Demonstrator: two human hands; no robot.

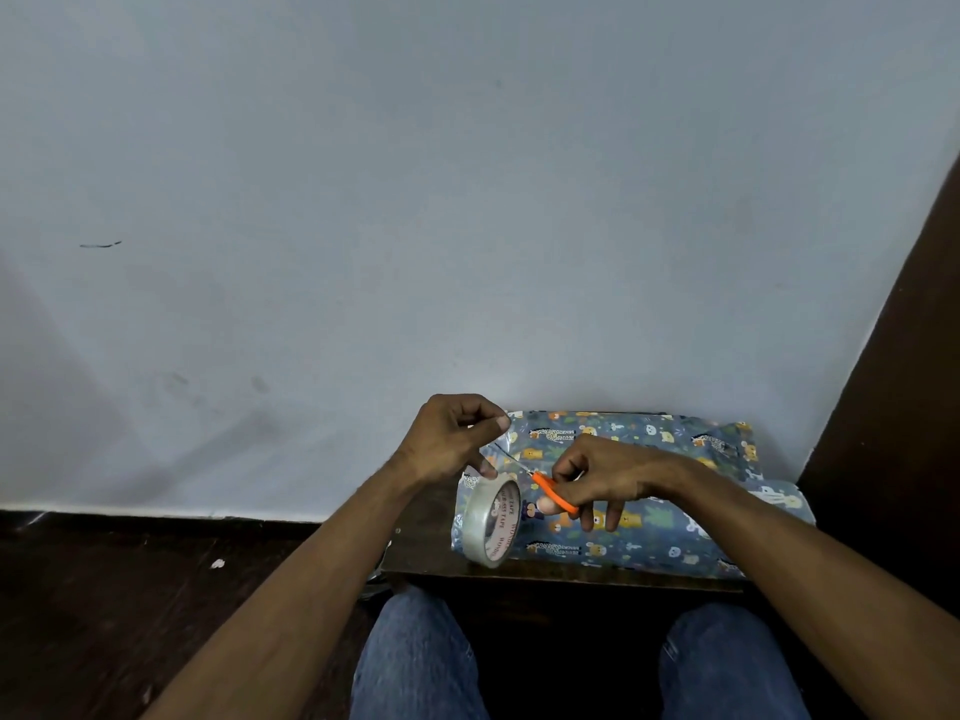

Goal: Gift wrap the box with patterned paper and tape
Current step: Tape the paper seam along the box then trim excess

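Here tape roll (488, 522) below left hand (452, 439).

One view only, head-worn, wide-angle. It looked forward and down from above the person's lap, facing a pale wall (467, 200) that filled the upper two thirds. The left hand (452, 439) and right hand (608, 475) sat low, right of centre, fairly near the lens. Both forearms ran in from the bottom edge. Knees in jeans (415, 657) showed beneath the hands.
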